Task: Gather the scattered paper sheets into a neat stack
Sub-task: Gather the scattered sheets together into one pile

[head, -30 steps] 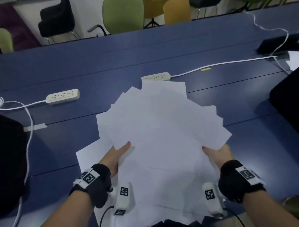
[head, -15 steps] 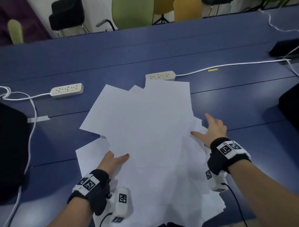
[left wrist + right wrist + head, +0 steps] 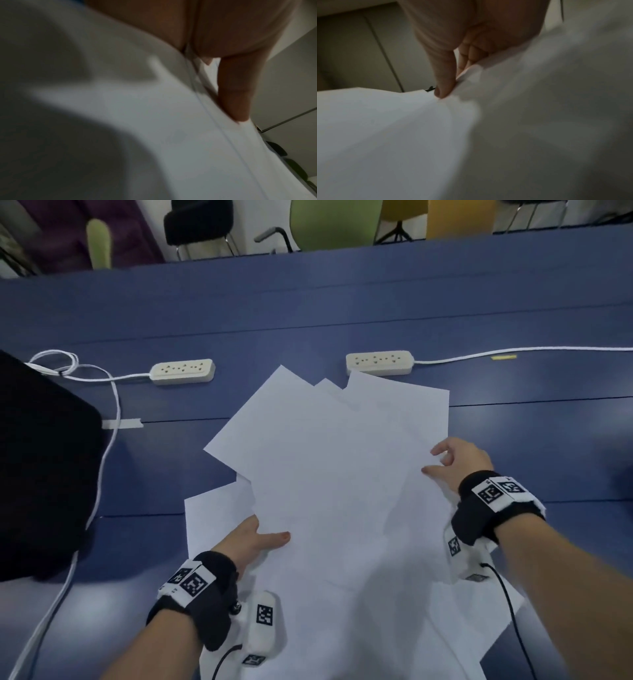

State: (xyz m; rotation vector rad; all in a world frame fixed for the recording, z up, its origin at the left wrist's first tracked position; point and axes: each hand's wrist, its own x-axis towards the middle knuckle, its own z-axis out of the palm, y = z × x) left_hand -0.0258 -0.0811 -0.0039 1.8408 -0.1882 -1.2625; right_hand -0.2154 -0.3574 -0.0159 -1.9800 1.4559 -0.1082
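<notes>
My right hand [image 3: 460, 465] has slid back along the paper sheets [image 3: 335, 474] to their right edge. On the left, my left hand [image 3: 251, 542] pinches the pile, thumb on top. On the right, my thumb and curled fingers pinch the edge. The sheets lie messy on the blue table [image 3: 513, 446].

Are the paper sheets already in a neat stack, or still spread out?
Still spread out. The paper sheets overlap at different angles, their corners fanned out over the blue table.
</notes>
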